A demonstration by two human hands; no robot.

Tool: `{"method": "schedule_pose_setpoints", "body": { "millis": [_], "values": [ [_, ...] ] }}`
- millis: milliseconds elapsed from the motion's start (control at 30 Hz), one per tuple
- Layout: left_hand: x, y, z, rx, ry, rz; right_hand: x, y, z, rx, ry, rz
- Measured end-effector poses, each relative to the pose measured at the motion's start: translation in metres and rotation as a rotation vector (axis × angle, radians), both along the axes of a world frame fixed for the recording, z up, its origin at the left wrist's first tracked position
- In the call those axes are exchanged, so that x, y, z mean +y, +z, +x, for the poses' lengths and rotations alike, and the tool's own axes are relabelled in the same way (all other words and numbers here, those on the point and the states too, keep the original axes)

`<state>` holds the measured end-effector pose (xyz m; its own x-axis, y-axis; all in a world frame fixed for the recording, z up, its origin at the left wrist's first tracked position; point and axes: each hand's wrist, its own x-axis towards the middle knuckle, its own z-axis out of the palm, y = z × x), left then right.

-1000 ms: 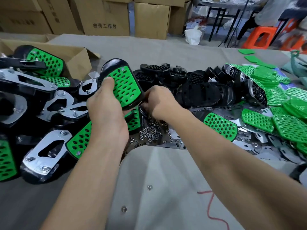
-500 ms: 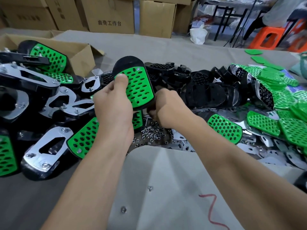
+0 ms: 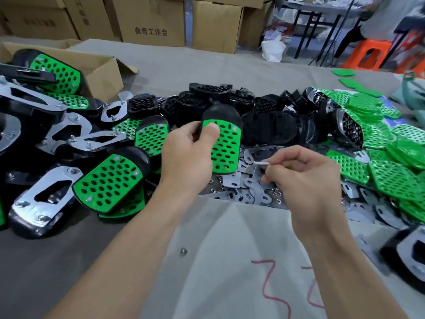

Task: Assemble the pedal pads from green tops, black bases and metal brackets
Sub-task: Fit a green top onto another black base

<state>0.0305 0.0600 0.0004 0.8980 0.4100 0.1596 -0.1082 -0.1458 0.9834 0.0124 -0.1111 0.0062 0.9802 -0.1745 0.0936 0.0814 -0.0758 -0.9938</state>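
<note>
My left hand (image 3: 186, 157) grips a pedal pad (image 3: 224, 139), a black base with a perforated green top, held upright with the thumb on the green face. To its right my right hand (image 3: 301, 178) pinches a small metal screw (image 3: 261, 163) between thumb and fingers, just above a heap of flat metal brackets (image 3: 248, 192) and loose nuts. Bare black bases (image 3: 264, 120) are piled behind the pad. Loose green tops (image 3: 391, 171) lie heaped at the right.
Finished pads with metal brackets (image 3: 46, 199) are stacked at the left, beside an open cardboard box (image 3: 101, 72). A light cloth (image 3: 230, 261) with red marks covers the near table. Large cartons (image 3: 151, 21) stand behind. An orange stool (image 3: 368, 56) is far right.
My right hand has left the pad's lower edge and moved right and down, now pinching a screw over the brackets. My left hand has turned the pad more upright.
</note>
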Motion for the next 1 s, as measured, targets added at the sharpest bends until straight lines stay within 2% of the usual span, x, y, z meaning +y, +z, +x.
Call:
{"method": "schedule_pose_setpoints", "body": {
  "millis": [100, 167, 300, 400, 500, 633, 733, 867, 1000],
  "values": [
    [-0.006, -0.004, -0.003, 0.062, -0.032, 0.101, 0.003, -0.003, 0.002, 0.0, 0.014, 0.096],
    [-0.009, -0.006, -0.005, 0.092, -0.04, 0.147, 0.003, -0.005, 0.004, 0.006, -0.001, 0.085],
    [-0.016, -0.009, -0.008, 0.106, -0.092, 0.195, 0.0, -0.011, 0.006, -0.019, -0.052, -0.185],
    [-0.019, -0.014, -0.009, 0.082, -0.128, 0.231, -0.001, -0.009, 0.005, -0.12, -0.151, -0.269],
    [-0.02, -0.018, -0.008, 0.063, -0.181, 0.161, -0.004, -0.004, 0.004, -0.139, -0.182, -0.238],
    [-0.02, -0.019, -0.01, 0.035, -0.225, 0.113, -0.002, 0.001, 0.0, -0.145, -0.088, -0.199],
    [-0.021, -0.016, -0.011, 0.016, -0.224, 0.126, 0.002, 0.001, -0.003, -0.196, -0.085, -0.185],
    [-0.021, -0.012, -0.014, -0.009, -0.22, 0.187, 0.006, -0.002, -0.005, -0.26, -0.155, -0.264],
    [-0.022, -0.011, -0.013, -0.015, -0.196, 0.254, 0.015, -0.001, -0.009, -0.27, -0.188, -0.17]
  ]
}}
